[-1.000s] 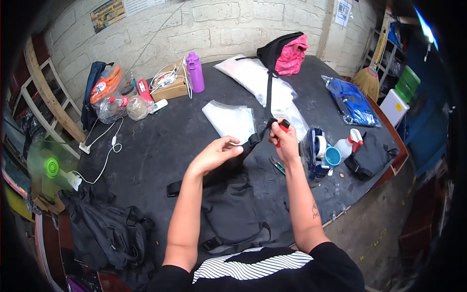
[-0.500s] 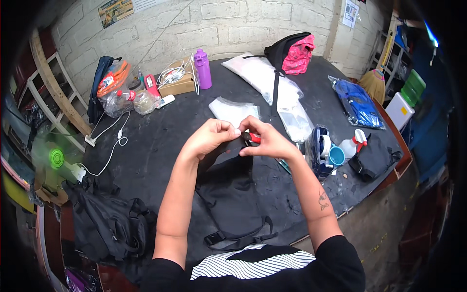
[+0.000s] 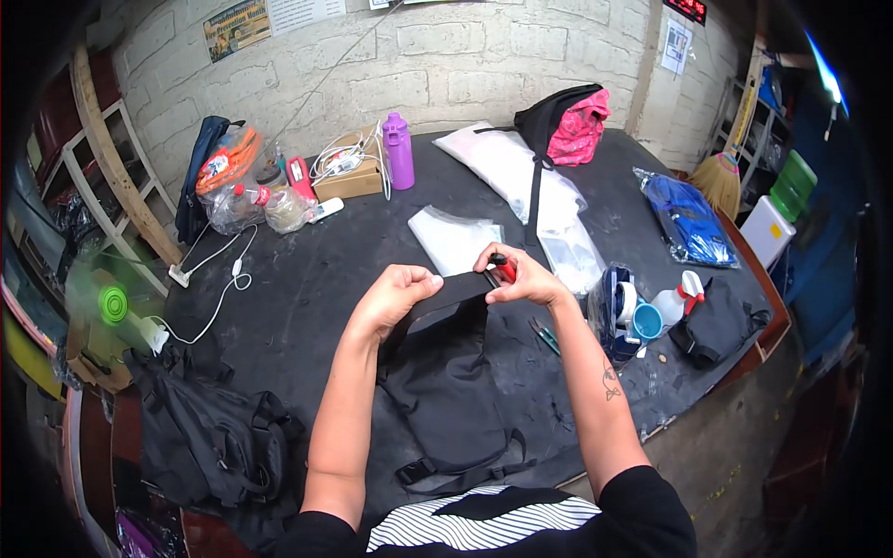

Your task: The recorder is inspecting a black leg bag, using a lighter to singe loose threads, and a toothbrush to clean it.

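A black bag [image 3: 437, 405] stands before me, its upper edge raised off the table and drawn out between my hands. My left hand [image 3: 395, 299] is closed, thumb and fingers pinching that edge at its left part. At the right corner, my right hand [image 3: 528, 281] grips the same edge. It also keeps a small red-and-black tool [image 3: 503, 268] tucked in its fingers; the tool's kind is too small to make out. The bag's lower part, with a buckle and strap, rests on the table near my body.
Another black bag [image 3: 209, 428] lies at the left. Thin green-handled tweezers or snips [image 3: 545, 337] lie right of the bag. Beyond are plastic sheets [image 3: 451, 240], a purple bottle [image 3: 397, 153], a pink-and-black bag [image 3: 577, 126], and a spray bottle [image 3: 672, 302] beside a blue-rimmed cup [image 3: 646, 322].
My hands have moved apart, with the bag's upper edge now stretched between them. The red-and-black tool has tipped more upright in my right hand. The whole view has shifted slightly upward.
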